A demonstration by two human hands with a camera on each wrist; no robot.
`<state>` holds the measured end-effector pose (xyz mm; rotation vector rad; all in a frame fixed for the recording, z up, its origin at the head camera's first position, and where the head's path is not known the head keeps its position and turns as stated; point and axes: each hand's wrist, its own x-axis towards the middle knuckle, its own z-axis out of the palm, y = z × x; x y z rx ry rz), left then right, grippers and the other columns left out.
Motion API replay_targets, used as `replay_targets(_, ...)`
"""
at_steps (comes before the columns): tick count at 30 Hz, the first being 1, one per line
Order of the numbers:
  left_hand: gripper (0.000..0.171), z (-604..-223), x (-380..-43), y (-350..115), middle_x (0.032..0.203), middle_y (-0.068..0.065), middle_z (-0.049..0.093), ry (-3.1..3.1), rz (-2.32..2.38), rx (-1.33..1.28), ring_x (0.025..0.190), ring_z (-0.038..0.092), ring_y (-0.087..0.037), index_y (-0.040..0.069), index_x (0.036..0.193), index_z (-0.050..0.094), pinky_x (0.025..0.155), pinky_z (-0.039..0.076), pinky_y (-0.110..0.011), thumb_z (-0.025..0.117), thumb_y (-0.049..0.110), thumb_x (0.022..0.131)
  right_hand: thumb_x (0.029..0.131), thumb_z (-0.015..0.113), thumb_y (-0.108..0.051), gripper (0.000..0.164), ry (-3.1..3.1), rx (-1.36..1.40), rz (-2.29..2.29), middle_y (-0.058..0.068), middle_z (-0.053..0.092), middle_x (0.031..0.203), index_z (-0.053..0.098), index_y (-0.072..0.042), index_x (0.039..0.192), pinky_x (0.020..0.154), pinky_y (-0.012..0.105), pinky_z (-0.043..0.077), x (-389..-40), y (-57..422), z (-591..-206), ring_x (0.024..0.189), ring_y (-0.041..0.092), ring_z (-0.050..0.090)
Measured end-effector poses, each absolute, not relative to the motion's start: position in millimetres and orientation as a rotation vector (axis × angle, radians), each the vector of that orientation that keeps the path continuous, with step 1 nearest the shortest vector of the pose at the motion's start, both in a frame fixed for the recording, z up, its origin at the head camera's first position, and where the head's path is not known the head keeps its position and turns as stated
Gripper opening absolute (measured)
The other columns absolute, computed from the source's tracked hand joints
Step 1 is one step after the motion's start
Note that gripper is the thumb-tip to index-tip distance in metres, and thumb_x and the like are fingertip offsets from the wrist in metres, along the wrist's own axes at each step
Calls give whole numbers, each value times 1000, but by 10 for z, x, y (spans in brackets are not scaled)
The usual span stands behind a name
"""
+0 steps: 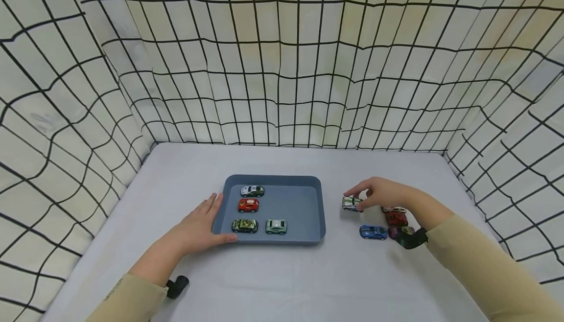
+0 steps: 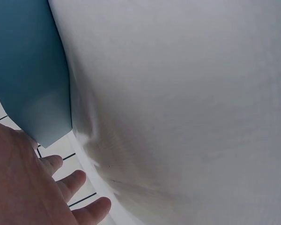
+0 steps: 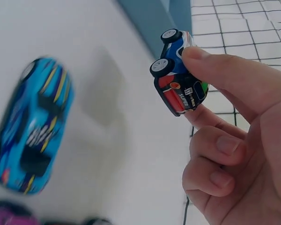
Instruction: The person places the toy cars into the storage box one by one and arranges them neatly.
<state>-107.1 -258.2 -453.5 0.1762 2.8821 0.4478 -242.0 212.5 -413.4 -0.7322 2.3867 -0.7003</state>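
Note:
My right hand [image 1: 382,194] pinches a small multicoloured toy car [image 3: 180,70] between thumb and forefinger, just right of the tray. In the right wrist view it hangs over the white surface, with its wheels turned to the left; the other fingers are curled in. My left hand [image 1: 200,226] rests at the left side of the blue-grey tray [image 1: 304,241], fingers extended along its edge and thumb at the front rim. Inside the tray stand a white-and-dark toy car [image 1: 252,191], a red one [image 1: 248,205], a camouflage one [image 1: 245,225] and a pale green one [image 1: 276,226].
Right of the tray, a blue toy car [image 1: 373,232] stands beside a purple one [image 1: 400,231] and a red one [image 1: 397,218]. A whitish car [image 1: 393,209] is partly hidden under the right forearm. Black-gridded white walls [image 1: 291,82] enclose the table's back and sides.

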Motion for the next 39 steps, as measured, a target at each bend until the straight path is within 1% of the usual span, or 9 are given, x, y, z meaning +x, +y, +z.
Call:
replay_targets(6, 123, -4528, -1073, -2584, 163, -25, 10, 2879, 458, 176, 146, 15, -48, 2, 159, 9, 112, 22, -66, 64, 76, 77, 86, 78, -27, 41, 2362, -748, -750, 0, 65, 118, 70, -30, 126, 67, 34, 45, -2463, 1891, -4052, 79, 19, 56)
replay_targets(15, 124, -4543, -1084, -2598, 163, -25, 11, 2888, 443, 183, 146, 16, -49, 1, 158, 9, 112, 23, -67, 64, 77, 76, 86, 78, -26, 39, 2306, -815, -792, -5, 65, 113, 71, -34, 123, 68, 34, 43, -2531, 1411, -3978, 74, 20, 57)
replay_targets(17, 124, -4547, -1088, -2599, 163, -25, 11, 2889, 441, 188, 146, 16, -48, 1, 158, 9, 112, 23, -66, 64, 77, 77, 86, 78, -25, 38, 2296, -838, -794, -4, 65, 111, 71, -35, 122, 68, 33, 43, -2542, 1307, -3971, 74, 20, 56)
replay_targets(20, 124, -4549, -1089, -2596, 163, -25, 11, 2889, 437, 190, 146, 16, -49, 1, 158, 9, 112, 23, -66, 64, 77, 77, 86, 78, -25, 39, 2280, -876, -782, -4, 65, 109, 71, -36, 123, 69, 33, 46, -2549, 1142, -3970, 80, 19, 57)
replay_targets(23, 124, -4542, -1084, -2593, 163, -25, 11, 2891, 434, 184, 146, 17, -49, 1, 158, 10, 112, 23, -67, 64, 77, 76, 87, 77, -24, 41, 2250, -923, -775, -4, 65, 109, 70, -32, 126, 72, 33, 46, -2568, 989, -3997, 86, 20, 58)
replay_targets(25, 124, -4537, -1081, -2591, 163, -25, 11, 2892, 435, 180, 145, 17, -49, 1, 158, 10, 111, 23, -67, 64, 77, 76, 87, 77, -24, 42, 2232, -953, -768, -5, 65, 108, 69, -30, 128, 73, 33, 46, -2577, 888, -4015, 86, 18, 58)
replay_targets(30, 125, -4537, -1079, -2594, 162, -25, 11, 2892, 433, 178, 145, 17, -49, 1, 158, 10, 111, 23, -67, 64, 77, 76, 88, 76, -25, 40, 2224, -981, -740, -7, 66, 106, 70, -35, 125, 71, 32, 46, -2578, 647, -4054, 77, 14, 57)
replay_targets(35, 125, -4535, -1081, -2595, 163, -25, 11, 2889, 432, 177, 145, 17, -49, 1, 158, 10, 111, 23, -67, 64, 78, 75, 88, 76, -25, 39, 2209, -992, -729, -8, 66, 106, 71, -32, 126, 76, 33, 48, -2589, 475, -4111, 90, 20, 61)
replay_targets(39, 125, -4533, -1081, -2595, 163, -24, 11, 2888, 441, 180, 146, 17, -49, 1, 158, 10, 111, 23, -67, 64, 78, 76, 88, 76, -24, 39, 2202, -1010, -710, -9, 65, 106, 71, -28, 126, 79, 34, 47, -2591, 379, -4173, 99, 20, 59)
